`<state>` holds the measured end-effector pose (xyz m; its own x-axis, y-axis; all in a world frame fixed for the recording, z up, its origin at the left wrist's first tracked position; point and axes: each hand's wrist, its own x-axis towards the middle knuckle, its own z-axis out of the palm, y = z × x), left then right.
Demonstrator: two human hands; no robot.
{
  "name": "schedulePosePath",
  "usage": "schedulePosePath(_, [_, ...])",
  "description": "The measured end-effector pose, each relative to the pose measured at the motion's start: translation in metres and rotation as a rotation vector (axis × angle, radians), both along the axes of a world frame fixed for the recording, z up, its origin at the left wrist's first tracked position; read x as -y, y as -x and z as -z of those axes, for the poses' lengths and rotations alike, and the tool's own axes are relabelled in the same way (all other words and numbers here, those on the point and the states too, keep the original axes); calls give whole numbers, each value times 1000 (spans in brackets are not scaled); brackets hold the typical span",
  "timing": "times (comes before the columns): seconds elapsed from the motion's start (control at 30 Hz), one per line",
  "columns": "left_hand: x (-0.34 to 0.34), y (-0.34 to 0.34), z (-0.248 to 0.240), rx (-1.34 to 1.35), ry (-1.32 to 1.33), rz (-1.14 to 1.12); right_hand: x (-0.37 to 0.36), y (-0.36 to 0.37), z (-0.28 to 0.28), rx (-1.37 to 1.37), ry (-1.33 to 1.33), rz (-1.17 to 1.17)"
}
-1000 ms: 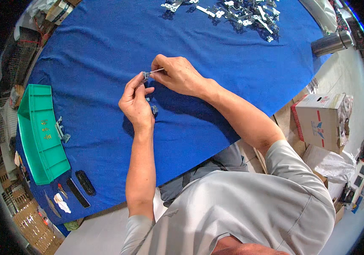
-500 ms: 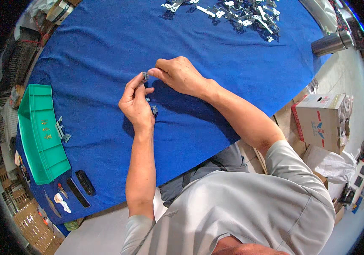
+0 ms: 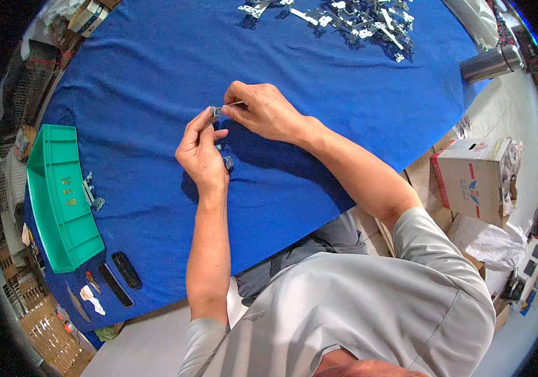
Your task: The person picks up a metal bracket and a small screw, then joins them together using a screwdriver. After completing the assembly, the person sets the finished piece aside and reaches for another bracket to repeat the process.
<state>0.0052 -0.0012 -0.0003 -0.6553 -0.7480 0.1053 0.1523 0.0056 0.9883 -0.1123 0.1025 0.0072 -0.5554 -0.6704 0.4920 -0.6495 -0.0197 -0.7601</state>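
Over the blue cloth, my left hand point(image 3: 203, 151) pinches a small metal part point(image 3: 216, 112) between its fingertips. Another bit of grey metal point(image 3: 228, 163) shows at the heel of this hand; whether it belongs to the same part is hidden. Just to the right, my right hand point(image 3: 266, 113) is closed, thumb against forefinger. A thin, pale sliver point(image 3: 234, 103) shows between these fingers, too small to name, and its tip points toward the metal part.
Several loose metal brackets point(image 3: 369, 25) lie piled at the far side of the blue cloth point(image 3: 156, 63). A green tray point(image 3: 62, 245) stands at the left, beside metal pieces point(image 3: 93, 195) and a black case point(image 3: 126, 270). A steel flask point(image 3: 490, 64) lies at the far right.
My right hand has shifted slightly away from the metal part, and the pale sliver between its fingers now shows. My left hand has stayed in place.
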Motion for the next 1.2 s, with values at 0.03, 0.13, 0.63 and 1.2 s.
schedulePosePath(0.03, [0, 0, 0, -1, 0, 0, -1, 1, 1, -1, 0, 0])
schedulePosePath(0.13, [1, -1, 1, 7, 0, 1, -4, 2, -2, -34, -206, -6])
schedulePosePath(0.63, [0, 0, -1, 4, -31, -1, -3, 2, -1, -4, -167, 2])
schedulePosePath(1.2, [1, 0, -1, 4, -30, -5, -4, 2, -4, -55, -89, -23])
